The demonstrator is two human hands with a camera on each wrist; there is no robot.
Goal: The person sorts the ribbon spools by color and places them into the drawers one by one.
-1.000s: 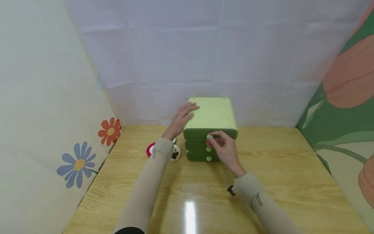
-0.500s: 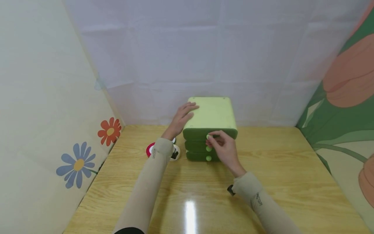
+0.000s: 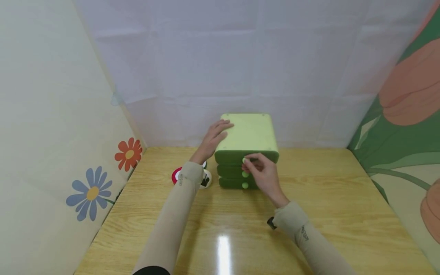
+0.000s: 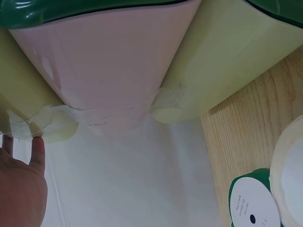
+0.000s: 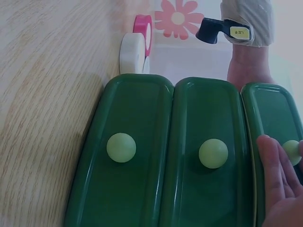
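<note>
A small drawer cabinet (image 3: 249, 131) with a light green top and three dark green drawer fronts stands towards the back of the table. My left hand (image 3: 212, 139) rests on its top left edge, fingers extended over the top. From the side, the left wrist view has a pink middle tier (image 4: 109, 66) between two pale green ones. With thumb and fingers, my right hand (image 3: 264, 176) pinches the round light green knob (image 5: 291, 151) of the top drawer. The middle knob (image 5: 213, 153) and bottom knob (image 5: 121, 147) are untouched. All three drawers look pushed in.
Left of the cabinet, partly behind my left sleeve, several round spools sit on the wooden table (image 3: 326, 198): a red one (image 3: 176, 175), a white one (image 5: 131, 54) and a green one with a white label (image 4: 253, 203). A white cloth wall (image 3: 206, 68) rises behind.
</note>
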